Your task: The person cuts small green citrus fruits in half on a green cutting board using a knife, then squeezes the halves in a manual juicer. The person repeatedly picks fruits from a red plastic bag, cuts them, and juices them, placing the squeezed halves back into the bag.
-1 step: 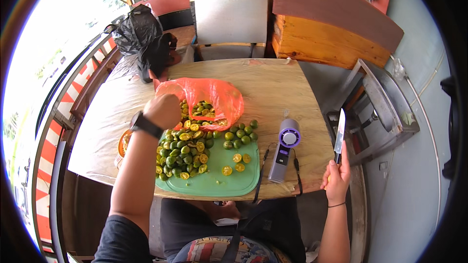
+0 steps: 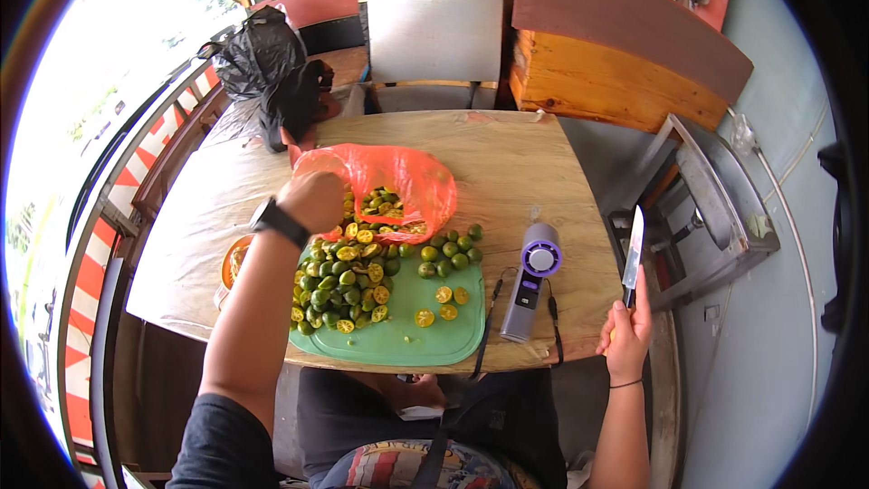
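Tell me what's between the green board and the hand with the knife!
The head view shows a handheld fan and black straps on the table between the green board and right hand.

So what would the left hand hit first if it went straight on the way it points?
Most likely the red bag; the left hand is at its left side, possibly touching, though depth is unclear.

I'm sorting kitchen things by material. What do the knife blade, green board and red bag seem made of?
Knife blade: probably smooth steel, from its silvery sheen.
Green board: likely matte plastic, given its even colour and rounded corners.
Red bag: almost certainly thin, glossy plastic film; it is crinkled and partly see-through.
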Motion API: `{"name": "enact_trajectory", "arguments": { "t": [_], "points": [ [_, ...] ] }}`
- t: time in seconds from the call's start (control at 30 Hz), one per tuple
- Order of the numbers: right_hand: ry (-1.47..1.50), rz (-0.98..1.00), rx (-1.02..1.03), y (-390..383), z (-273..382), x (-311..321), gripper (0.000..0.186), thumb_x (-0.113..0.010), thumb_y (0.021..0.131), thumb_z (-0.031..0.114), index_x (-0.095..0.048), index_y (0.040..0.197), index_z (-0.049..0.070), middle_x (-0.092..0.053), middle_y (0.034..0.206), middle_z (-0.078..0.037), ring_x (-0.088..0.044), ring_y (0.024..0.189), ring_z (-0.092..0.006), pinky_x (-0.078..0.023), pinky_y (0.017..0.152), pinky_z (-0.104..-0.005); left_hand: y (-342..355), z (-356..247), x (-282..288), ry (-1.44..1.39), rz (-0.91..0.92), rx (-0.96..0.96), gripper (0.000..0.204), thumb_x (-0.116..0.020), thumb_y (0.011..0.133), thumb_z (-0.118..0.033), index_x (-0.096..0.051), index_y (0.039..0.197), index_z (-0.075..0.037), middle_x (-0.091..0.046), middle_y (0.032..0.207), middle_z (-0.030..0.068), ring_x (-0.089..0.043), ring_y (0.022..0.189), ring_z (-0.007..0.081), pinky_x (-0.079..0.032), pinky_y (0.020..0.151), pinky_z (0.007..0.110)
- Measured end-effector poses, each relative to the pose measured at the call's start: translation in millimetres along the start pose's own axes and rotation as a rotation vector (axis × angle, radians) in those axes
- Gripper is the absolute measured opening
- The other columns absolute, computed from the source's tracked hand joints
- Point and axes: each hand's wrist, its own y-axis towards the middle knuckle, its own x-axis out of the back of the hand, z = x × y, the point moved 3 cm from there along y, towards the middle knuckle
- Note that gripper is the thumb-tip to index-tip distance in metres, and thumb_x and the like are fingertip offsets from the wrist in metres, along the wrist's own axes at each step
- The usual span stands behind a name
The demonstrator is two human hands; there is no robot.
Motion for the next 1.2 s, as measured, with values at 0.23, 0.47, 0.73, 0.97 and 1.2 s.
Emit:
{"name": "enact_trajectory", "arguments": {
  "t": [0.23,0.47,0.73,0.97,1.2],
  "points": [
    [-0.054,-0.028,-0.009,-1,5,-3,0.062,-0.045,0.109,0.006,-0.028,0.169,0.01,-0.045,0.064,0.002,-0.038,0.044,-0.0036,-0.038,0.039,-0.0225,63,12,-31,-0.39,-0.063,0.059,0.02,-0.063,0.084,-0.012,-0.077,0.097,-0.007,-0.076,0.097,0.0187,-0.074,0.095,0.0353,-0.057,0.083,0.044],
    [-0.074,-0.004,0.001,0,4,-2,0.062,-0.044,0.109,0.006,-0.026,0.169,0.008,-0.045,0.063,0.002,-0.039,0.043,-0.0042,-0.039,0.04,-0.0225,108,-1,-61,0.004,0.189,-0.06,0.023,-0.065,0.085,-0.02,-0.079,0.093,-0.005,-0.077,0.096,0.0193,-0.074,0.091,0.0352,-0.057,0.079,0.044],
    [-0.062,0.009,-0.009,2,0,-1,0.062,-0.044,0.11,0.007,-0.025,0.169,0.009,-0.045,0.064,0.002,-0.038,0.044,-0.0039,-0.039,0.039,-0.0223,119,-13,-59,-0.448,0.208,-0.038,0.053,-0.077,0.087,-0.05,-0.078,0.097,0.001,-0.077,0.083,0.017,-0.075,0.075,0.0281,-0.06,0.074,0.041],
    [-0.073,-0.007,-0.018,2,0,-1,0.063,-0.045,0.11,0.009,-0.025,0.169,0.009,-0.044,0.064,0.003,-0.038,0.044,-0.0038,-0.038,0.04,-0.0221,118,-23,-44,-0.329,0.458,0.128,0.034,-0.073,0.091,-0.027,-0.076,0.107,0.003,-0.077,0.1,0.0178,-0.076,0.07,0.0248,-0.061,0.065,0.041],
    [-0.058,0.002,-0.016,2,0,-1,0.063,-0.046,0.11,0.009,-0.025,0.169,0.009,-0.044,0.064,0.003,-0.038,0.044,-0.0036,-0.038,0.04,-0.022,137,1,-66,-0.411,0.3,0.018,0.033,-0.07,0.094,-0.032,-0.076,0.108,-0.003,-0.078,0.085,0.0144,-0.076,0.071,0.0276,-0.061,0.069,0.04]
  ]
}}
